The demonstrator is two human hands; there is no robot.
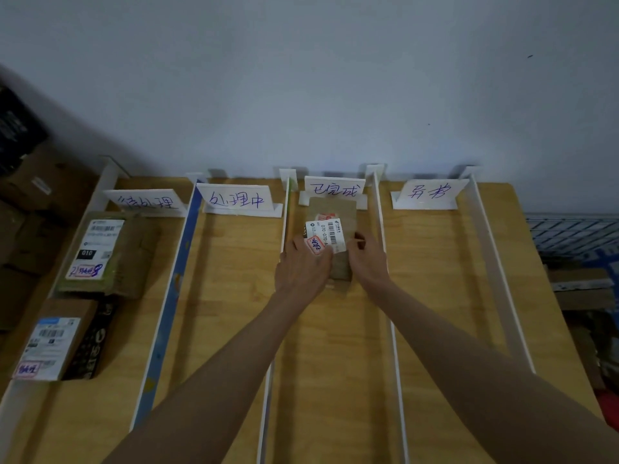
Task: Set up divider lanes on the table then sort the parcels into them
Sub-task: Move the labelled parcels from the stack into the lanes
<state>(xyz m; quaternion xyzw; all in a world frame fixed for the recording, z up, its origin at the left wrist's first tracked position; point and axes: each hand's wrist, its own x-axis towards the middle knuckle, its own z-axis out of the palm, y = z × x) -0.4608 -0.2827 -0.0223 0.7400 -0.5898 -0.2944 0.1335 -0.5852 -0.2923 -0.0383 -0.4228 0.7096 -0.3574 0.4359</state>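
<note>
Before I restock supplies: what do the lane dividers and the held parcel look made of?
Lane dividers: thin white matte board, perhaps foam board or plastic; edges look flat and stiff. Parcel: brown matte cardboard with a white paper label, gripped by the left hand and right hand.

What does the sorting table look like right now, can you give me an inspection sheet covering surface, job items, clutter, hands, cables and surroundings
Surface: wooden table split into four lanes by white dividers, each lane headed by a handwritten sign.
Job's things: small brown parcel in the third lane from the left, close to its sign; two labelled parcels in the leftmost lane; second and fourth lanes hold no parcels.
Clutter: nothing seen on the table.
Hands: left hand and right hand both have a grip on the small brown parcel.
Cables: nothing seen.
Surroundings: plain wall behind; cardboard boxes left; wire rack right.
</note>
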